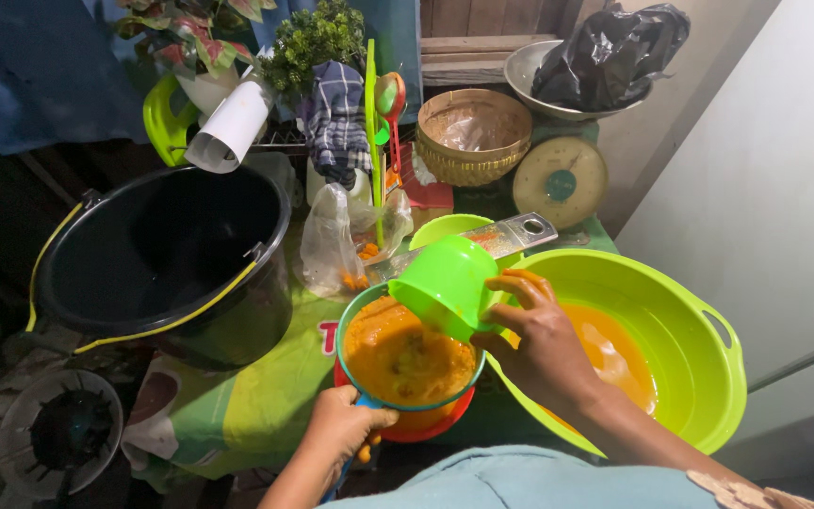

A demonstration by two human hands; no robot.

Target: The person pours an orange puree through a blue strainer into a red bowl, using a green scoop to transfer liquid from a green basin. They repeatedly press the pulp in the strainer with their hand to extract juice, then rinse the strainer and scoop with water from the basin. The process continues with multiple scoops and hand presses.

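Largest to the left: a big black plastic bucket (167,259) with a yellow-trimmed handle, standing on the patterned green tablecloth (237,405); to the right, nearly as wide, a lime-green round plastic basin (699,349) holding a pool of orange liquid (614,353); at the top right, a round metal bowl filled with a crumpled black plastic bag (610,52), sitting on a green dial kitchen scale (560,181); just left of that, a woven straw basket (473,132); further left, a blue-checked cloth (336,118) hanging beside leafy green plants; below it, a clear plastic bag (336,245) with orange scraps inside. In the middle, between bucket and basin, a teal-rimmed round sieve (407,363) full of orange pulp, resting over a red rim; handle of the sieve gripped from below by the left hand (341,429), fingers curled tight around it. Above the far edge of the sieve, a small lime-green plastic cup (445,283), tilted with its mouth towards the pulp, pinched at its base by the right hand (539,344), fingers wrapped around the cup's bottom. Behind the cup, a flat metal grater (511,236) lying across a second small green bowl, flecked with orange.
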